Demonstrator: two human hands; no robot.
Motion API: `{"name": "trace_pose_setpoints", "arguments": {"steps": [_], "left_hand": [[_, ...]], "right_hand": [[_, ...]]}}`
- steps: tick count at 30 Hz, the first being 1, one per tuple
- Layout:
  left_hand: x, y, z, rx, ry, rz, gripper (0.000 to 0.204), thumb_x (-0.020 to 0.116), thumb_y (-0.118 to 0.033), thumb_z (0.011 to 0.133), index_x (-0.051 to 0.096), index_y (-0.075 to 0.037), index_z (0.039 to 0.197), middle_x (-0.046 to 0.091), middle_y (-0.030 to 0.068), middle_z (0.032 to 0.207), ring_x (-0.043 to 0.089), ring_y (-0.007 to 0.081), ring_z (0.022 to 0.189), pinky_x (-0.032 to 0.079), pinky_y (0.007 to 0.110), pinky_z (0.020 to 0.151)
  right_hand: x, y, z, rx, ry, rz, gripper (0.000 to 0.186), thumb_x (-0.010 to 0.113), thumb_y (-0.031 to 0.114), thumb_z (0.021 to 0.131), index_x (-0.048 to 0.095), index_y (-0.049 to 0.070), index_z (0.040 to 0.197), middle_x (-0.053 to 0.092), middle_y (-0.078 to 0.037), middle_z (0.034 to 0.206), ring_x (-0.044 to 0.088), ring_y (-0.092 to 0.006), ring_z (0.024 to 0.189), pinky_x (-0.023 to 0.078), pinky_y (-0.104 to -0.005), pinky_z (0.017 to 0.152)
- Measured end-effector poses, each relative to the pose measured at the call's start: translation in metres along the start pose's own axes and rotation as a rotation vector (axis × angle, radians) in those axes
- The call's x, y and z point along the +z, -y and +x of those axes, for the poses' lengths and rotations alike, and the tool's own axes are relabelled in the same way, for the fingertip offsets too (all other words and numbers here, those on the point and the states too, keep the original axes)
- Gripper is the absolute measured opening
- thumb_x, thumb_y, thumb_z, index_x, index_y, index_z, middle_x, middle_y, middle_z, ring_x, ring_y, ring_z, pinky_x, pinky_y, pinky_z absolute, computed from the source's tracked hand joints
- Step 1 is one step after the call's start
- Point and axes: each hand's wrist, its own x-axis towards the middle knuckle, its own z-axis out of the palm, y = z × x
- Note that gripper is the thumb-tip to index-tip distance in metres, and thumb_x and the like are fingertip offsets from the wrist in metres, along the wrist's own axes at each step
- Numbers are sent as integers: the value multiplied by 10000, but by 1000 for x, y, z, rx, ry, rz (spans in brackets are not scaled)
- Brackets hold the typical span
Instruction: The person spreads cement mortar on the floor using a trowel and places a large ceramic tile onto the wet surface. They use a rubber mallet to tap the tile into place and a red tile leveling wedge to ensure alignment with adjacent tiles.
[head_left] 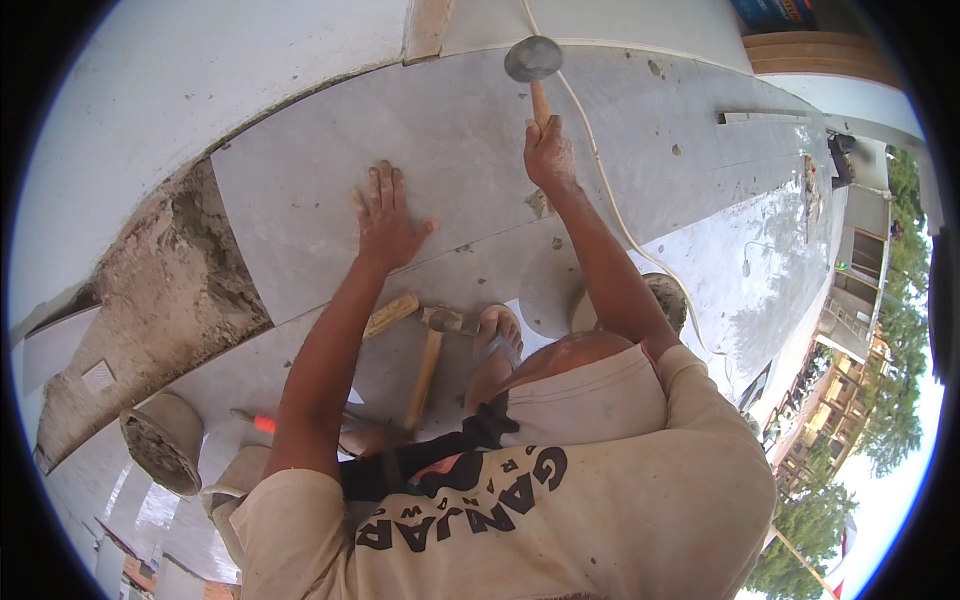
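Note:
My left hand (390,222) lies flat with fingers spread on a large grey floor tile (300,210). My right hand (551,158) is wrapped round the wooden handle of a rubber mallet (534,60), whose dark grey, dusty head is raised toward the far wall. Whether the mallet head touches the tile below it, I cannot tell. Close to my foot lies a hammer (425,375) with a wooden handle. A short, light wooden piece (391,315) rests beside the hammer's head, near my left forearm.
Rough mortar (180,260) fills an untiled strip left of the tile. A mortar-caked bucket (165,440) stands at the lower left, another bucket (665,298) behind my right arm. A white cable (600,165) crosses the floor on the right. A white wall (200,80) borders the far side.

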Motion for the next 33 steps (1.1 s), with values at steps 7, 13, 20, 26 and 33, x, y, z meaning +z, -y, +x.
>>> {"name": "trace_pose_setpoints", "arguments": {"steps": [7, 13, 20, 26, 33], "left_hand": [[-8, 8, 0, -57, 49, -13, 1035, 576, -583, 874, 66, 42, 1523, 10, 220, 1606, -23, 385, 1489, -14, 607, 1162], [-10, 2, 3, -54, 83, -13, 1038, 570, -594, 872, 65, 35, 1525, 7, 211, 1609, -37, 373, 1491, -19, 598, 1166], [-7, 5, 0, -70, 81, 7, 1040, 544, -611, 878, 42, 24, 1531, -8, 199, 1613, -55, 366, 1492, -24, 597, 1167], [-3, 0, -1, -72, 83, 16, 1040, 544, -611, 879, 40, 24, 1531, -2, 201, 1612, -55, 366, 1492, -18, 603, 1165], [-7, -4, 0, -85, 55, 6, 1036, 545, -623, 867, 80, 22, 1531, 10, 198, 1610, -30, 361, 1494, 5, 615, 1163]], "right_hand": [[-72, 84, 39, -6, -156, 337, 401, 534, 384, 962, 494, -10, 1024, 646, -285, 844, 639, -495, 797, 496, -551, 654], [-21, 14, 37, -36, 4, -13, 390, 525, 389, 966, 523, 0, 992, 654, -272, 856, 642, -477, 764, 488, -520, 632], [-75, 83, 37, -51, -277, 413, 428, 532, 401, 969, 528, -17, 1058, 618, -243, 797, 630, -440, 760, 480, -484, 682], [-31, 27, 31, -100, 26, -49, 334, 528, 339, 973, 524, 5, 986, 639, -272, 792, 651, -453, 760, 495, -488, 607], [-55, 53, 16, -54, -170, 211, 365, 534, 364, 965, 510, 2, 1008, 642, -282, 816, 637, -479, 757, 476, -542, 629]]}}
